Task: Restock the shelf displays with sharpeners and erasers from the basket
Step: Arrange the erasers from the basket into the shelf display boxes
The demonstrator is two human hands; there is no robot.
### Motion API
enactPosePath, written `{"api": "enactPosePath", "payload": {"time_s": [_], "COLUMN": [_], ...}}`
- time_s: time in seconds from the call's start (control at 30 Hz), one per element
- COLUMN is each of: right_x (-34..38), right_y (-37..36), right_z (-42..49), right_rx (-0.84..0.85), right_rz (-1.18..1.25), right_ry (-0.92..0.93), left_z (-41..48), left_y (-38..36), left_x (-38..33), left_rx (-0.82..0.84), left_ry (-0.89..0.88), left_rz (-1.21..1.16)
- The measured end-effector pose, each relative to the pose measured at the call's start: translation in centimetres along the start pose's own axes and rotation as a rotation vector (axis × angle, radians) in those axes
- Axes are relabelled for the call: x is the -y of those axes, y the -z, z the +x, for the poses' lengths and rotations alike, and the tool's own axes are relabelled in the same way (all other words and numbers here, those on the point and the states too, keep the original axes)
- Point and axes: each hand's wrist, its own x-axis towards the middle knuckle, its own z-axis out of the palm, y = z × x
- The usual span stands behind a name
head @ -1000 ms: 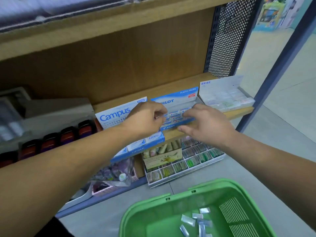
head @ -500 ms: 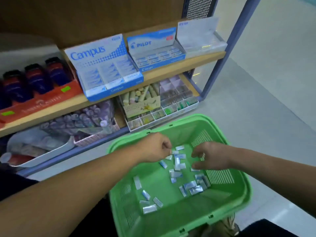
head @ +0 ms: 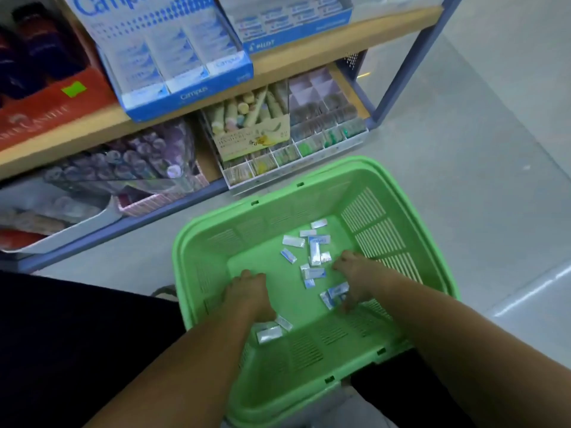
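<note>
While both hands [head: 247,296] [head: 355,276] reach into basket [head: 197,242] (grip unclear), erasers [head: 315,257] scattered between.

"Campus" is printed all over the blue-and-white display box [head: 173,54], "PILOT" sits on the blue box's front edge [head: 293,26], and the red tray [head: 46,112] reads Faber-Castell, blurry. Eraser wrappers unreadable.
</note>
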Motion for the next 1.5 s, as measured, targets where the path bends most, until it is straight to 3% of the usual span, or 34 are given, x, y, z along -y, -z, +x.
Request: {"api": "enactPosePath", "payload": {"time_s": [0.23,0.37,0.63,0.83,1.0,1.23,1.5], "right_x": [-0.3,-0.5,-1.0,-1.0,-0.4,-0.8,-1.7], "right_y": [-0.2,-0.2,-0.2,-0.4,-1.3,-0.3,-0.3], "right_z": [1.2,1.9,2.4,1.8,1.8,1.5,1.3], "right_rx": [0.023,0.091,0.133,0.228,0.286,0.376,0.276], "right_rz": [-0.084,-0.054,0.128,0.139,0.032,0.109,0.333], "right_ry": [0.048,0.023,0.034,0.033,0.069,0.048,-0.001], "left_z": [0.2,-0.1,-0.5,1.0,0.9,1.7,1.2], "left_y": [-1.4,-3.6,-5.4,-4.6,-5.1,-5.2,-6.3], "left_x": [-0.4,-1.0,-1.8,-0.9,-1.5,-1.1,-1.9], "left_rx": [0.129,0.035,-0.049,-0.012,0.081,0.119,0.032], "left_ry": [-0.093,-0.11,-0.091,-0.055,-0.038,-0.079,-0.046], "left_rz": [-0.003,0.11,0.026,0.033,-0.065,-0.266,-0.346]}}
